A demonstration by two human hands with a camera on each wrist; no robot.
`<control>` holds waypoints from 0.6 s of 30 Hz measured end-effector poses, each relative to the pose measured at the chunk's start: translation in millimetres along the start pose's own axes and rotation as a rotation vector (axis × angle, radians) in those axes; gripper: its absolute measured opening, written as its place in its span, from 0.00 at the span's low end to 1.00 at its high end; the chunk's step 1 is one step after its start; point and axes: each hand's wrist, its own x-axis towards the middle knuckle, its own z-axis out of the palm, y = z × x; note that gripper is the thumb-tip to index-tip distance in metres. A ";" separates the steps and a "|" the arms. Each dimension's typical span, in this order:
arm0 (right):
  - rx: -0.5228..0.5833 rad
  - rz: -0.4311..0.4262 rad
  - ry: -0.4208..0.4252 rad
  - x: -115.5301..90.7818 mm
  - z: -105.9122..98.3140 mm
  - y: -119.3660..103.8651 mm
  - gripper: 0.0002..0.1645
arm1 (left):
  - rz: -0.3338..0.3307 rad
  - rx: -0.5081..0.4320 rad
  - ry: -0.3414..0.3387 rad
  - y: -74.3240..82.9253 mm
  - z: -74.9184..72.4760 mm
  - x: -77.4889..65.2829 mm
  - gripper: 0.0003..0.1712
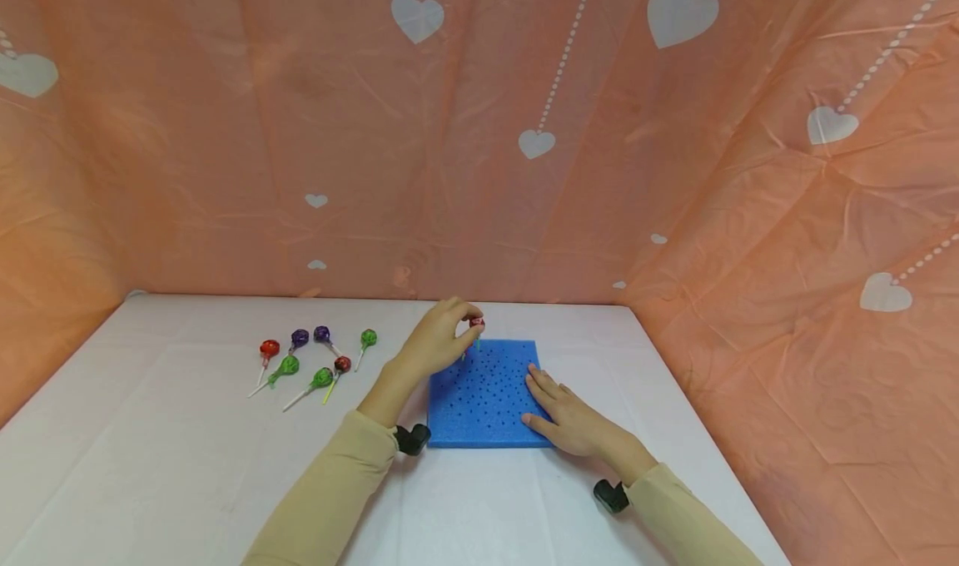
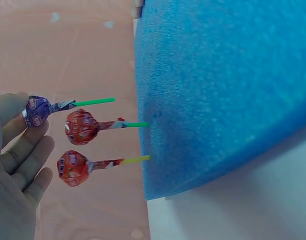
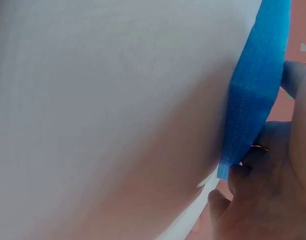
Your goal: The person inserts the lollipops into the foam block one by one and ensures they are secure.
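Observation:
My left hand is over the far left of a blue foam board dotted with holes. Its thumb and fingers pinch the wrapped head of a lollipop, purple in the left wrist view and reddish in the head view. The green stick's tip is apart from the foam. Beside it, two red lollipops stand with their sticks in the board, one green-sticked, the other yellow-sticked; the hand mostly hides them in the head view. My right hand rests with extended fingers on the board's right edge.
Several loose lollipops lie left of the board, among them a red one, a purple one and a green one. They lie on a white-covered table. An orange heart-print curtain stands behind and along the sides.

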 end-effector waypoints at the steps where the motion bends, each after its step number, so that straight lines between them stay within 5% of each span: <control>1: 0.000 0.001 -0.001 0.1 0.1 0.0 0.44 | -0.003 0.002 -0.008 -0.6 0.9 0.0 0.13; 18: -0.001 0.007 -0.002 1.3 1.8 1.0 0.45 | -0.034 0.033 -0.058 -10.4 9.6 -1.1 0.14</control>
